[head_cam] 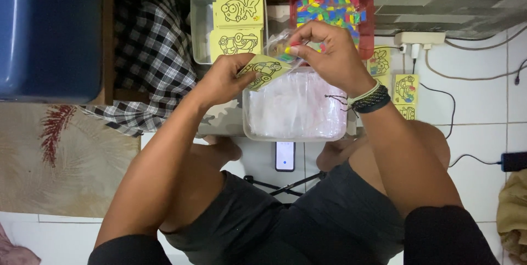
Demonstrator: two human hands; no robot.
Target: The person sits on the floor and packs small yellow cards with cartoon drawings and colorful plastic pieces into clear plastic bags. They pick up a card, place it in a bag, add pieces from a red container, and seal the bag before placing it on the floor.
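Your left hand [222, 81] pinches a small yellow card [264, 71] with a black line drawing of a car, thumb on top and fingers closed underneath. Your right hand [329, 56] is closed on the top of a small clear bag [282, 45], fingertips pressed together; bits of bright colour show inside the bag. The card's upper end sits at the bag's mouth, though you cannot tell how far in it reaches. A band of dark and pale bracelets [372, 99] wraps your right wrist.

Both hands hover over a clear tub [296, 108] full of folded clear bags, resting on the white tiled floor [477, 111] between your knees. Beyond it, toward the wall, a second clear tub [200, 23] holds more yellow cards drawn with a fish and a car, and beside that a red tub [369, 18] is packed with small multicoloured pieces. More yellow cards [405, 88] lie on the tiles right of your wrist, near a white power strip [420, 38]. A phone [285, 156] lies just on your side of the bag tub. A checked cloth [148, 51] lies to the left.
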